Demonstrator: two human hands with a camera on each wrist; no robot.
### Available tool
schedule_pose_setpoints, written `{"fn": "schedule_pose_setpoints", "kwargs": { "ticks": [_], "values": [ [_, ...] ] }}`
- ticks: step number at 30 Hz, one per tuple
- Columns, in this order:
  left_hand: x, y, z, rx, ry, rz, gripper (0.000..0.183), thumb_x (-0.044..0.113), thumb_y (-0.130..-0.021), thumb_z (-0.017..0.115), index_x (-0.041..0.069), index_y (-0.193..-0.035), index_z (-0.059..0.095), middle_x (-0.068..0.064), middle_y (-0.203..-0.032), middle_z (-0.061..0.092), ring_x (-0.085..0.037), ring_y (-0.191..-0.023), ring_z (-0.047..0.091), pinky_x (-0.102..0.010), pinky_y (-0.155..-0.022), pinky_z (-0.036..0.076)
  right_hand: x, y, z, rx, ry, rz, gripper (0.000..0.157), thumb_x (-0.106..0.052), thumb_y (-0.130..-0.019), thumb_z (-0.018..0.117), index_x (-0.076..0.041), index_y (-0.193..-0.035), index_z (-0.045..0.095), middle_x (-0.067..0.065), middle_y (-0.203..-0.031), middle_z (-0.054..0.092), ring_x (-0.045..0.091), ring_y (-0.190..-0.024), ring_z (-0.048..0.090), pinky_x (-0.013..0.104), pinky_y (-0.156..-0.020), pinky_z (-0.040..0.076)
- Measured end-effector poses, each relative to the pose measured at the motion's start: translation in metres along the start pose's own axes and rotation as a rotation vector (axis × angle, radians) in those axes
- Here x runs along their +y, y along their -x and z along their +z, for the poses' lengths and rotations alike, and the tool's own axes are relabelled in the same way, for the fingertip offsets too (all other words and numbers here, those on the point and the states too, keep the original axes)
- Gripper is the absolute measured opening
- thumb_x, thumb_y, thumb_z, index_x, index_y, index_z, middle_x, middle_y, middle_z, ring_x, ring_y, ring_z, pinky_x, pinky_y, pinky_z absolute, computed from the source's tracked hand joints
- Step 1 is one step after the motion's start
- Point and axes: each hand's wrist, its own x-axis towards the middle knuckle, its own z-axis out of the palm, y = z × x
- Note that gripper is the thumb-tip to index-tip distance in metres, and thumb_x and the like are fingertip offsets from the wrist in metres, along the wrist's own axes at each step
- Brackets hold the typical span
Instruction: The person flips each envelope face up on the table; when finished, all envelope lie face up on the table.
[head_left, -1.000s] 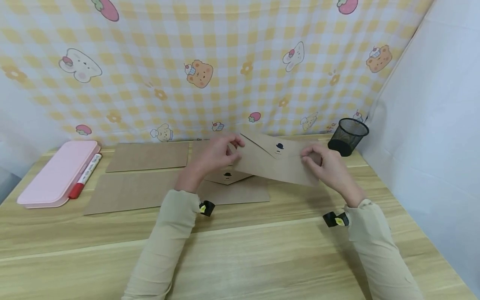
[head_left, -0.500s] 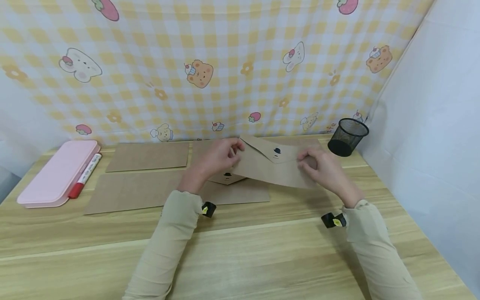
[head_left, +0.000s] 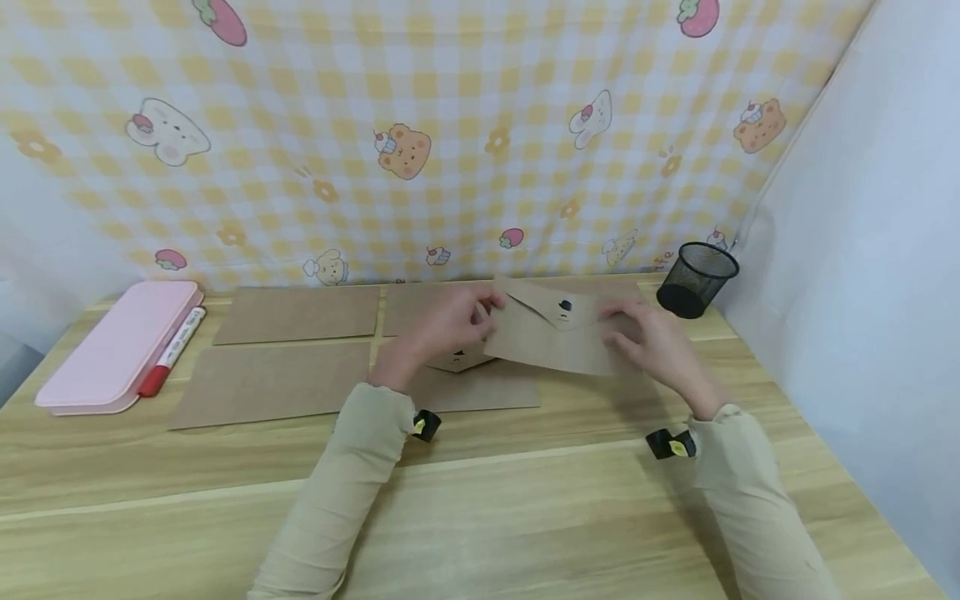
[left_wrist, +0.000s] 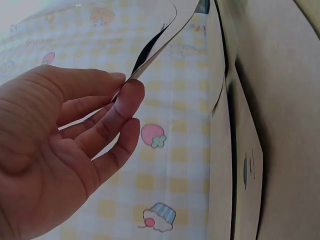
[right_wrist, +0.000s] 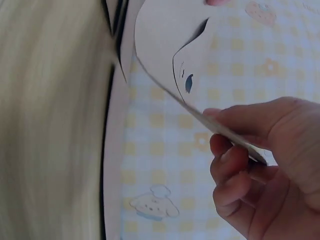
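A brown paper envelope, with a small black hat and face drawn on its pointed flap, is held up over the table between both hands. My left hand pinches its left edge between thumb and fingers; the left wrist view shows the paper bowed away from the fingertips. On the right side, my right hand pinches the other edge, thumb on the flap side and fingers behind in the right wrist view. Partly hidden under my left forearm lies another brown envelope with a similar drawn flap.
Flat brown envelopes lie at the back left and front left, with more brown paper behind the left hand. A pink case and a red-capped marker sit far left. A black mesh cup stands back right.
Both hands have lowered the envelope slightly. My left hand has shifted a little to the right, toward the right hand, and the head view has tilted slightly.
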Motion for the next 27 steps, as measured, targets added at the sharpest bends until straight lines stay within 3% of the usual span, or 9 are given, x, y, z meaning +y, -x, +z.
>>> {"fn": "schedule_pose_setpoints", "kwargs": {
  "ticks": [4,10,12,16,19,23,26,27],
  "values": [
    [0.008,-0.004,0.012,-0.027,-0.012,0.055,0.030,0.001,-0.086,0.055,0.002,-0.115,0.061,-0.007,-0.099,0.063,-0.015,-0.082,0.058,-0.026,-0.072,0.047,0.006,0.004,-0.009,0.029,0.061,0.023,0.032,-0.001,-0.081,0.069,0.000,-0.112,0.062,0.021,-0.112,0.061,0.039,-0.104,0.054,0.051,-0.086,0.041],
    [0.018,-0.010,0.033,-0.127,-0.050,0.142,0.033,0.000,-0.086,0.054,-0.005,-0.119,0.058,-0.012,-0.107,0.062,-0.013,-0.080,0.052,-0.022,-0.075,0.044,0.011,0.006,-0.019,-0.084,0.135,0.103,0.039,-0.007,-0.084,0.068,0.004,-0.119,0.056,0.026,-0.113,0.058,0.042,-0.102,0.054,0.054,-0.083,0.041],
    [0.019,-0.010,0.036,-0.141,-0.079,0.159,0.034,-0.001,-0.086,0.054,-0.006,-0.120,0.058,-0.013,-0.108,0.063,-0.013,-0.074,0.050,-0.022,-0.073,0.044,0.013,0.006,-0.020,-0.122,0.144,0.120,0.040,-0.008,-0.084,0.067,0.005,-0.120,0.055,0.027,-0.112,0.058,0.042,-0.100,0.055,0.054,-0.082,0.041],
    [0.020,-0.009,0.038,-0.153,-0.134,0.178,0.032,-0.001,-0.087,0.055,-0.004,-0.118,0.060,-0.012,-0.112,0.063,-0.015,-0.077,0.055,-0.024,-0.073,0.044,0.016,0.006,-0.022,-0.160,0.152,0.134,0.040,-0.007,-0.084,0.066,0.006,-0.120,0.054,0.027,-0.112,0.058,0.043,-0.101,0.054,0.054,-0.083,0.041],
    [0.019,-0.009,0.040,-0.164,-0.160,0.206,0.018,-0.002,-0.087,0.055,0.000,-0.101,0.064,-0.009,-0.094,0.063,-0.016,-0.077,0.056,-0.023,-0.068,0.041,0.018,0.006,-0.024,-0.170,0.155,0.142,0.042,-0.007,-0.082,0.067,0.005,-0.120,0.054,0.028,-0.113,0.057,0.044,-0.102,0.053,0.054,-0.084,0.041],
    [0.019,-0.010,0.044,-0.173,-0.179,0.216,0.016,-0.001,-0.087,0.055,0.000,-0.100,0.065,-0.007,-0.070,0.050,-0.011,-0.059,0.041,-0.020,-0.056,0.032,0.018,0.007,-0.024,-0.183,0.162,0.167,0.045,-0.007,-0.080,0.069,0.005,-0.121,0.053,0.029,-0.114,0.057,0.044,-0.103,0.053,0.054,-0.085,0.040],
    [0.019,-0.010,0.048,-0.167,-0.184,0.219,0.017,0.000,-0.088,0.055,-0.002,-0.101,0.065,-0.005,-0.065,0.042,-0.010,-0.055,0.031,-0.020,-0.054,0.026,0.019,0.008,-0.022,-0.182,0.162,0.166,0.044,-0.006,-0.080,0.070,0.005,-0.120,0.055,0.027,-0.113,0.058,0.043,-0.103,0.053,0.054,-0.085,0.040],
    [0.019,-0.010,0.048,-0.163,-0.192,0.228,0.012,0.000,-0.087,0.055,-0.002,-0.094,0.064,-0.004,-0.064,0.038,-0.010,-0.055,0.029,-0.020,-0.054,0.025,0.020,0.009,-0.022,-0.179,0.160,0.161,0.041,-0.006,-0.079,0.070,0.004,-0.117,0.057,0.026,-0.112,0.059,0.042,-0.102,0.054,0.054,-0.085,0.040]
  ]
}}
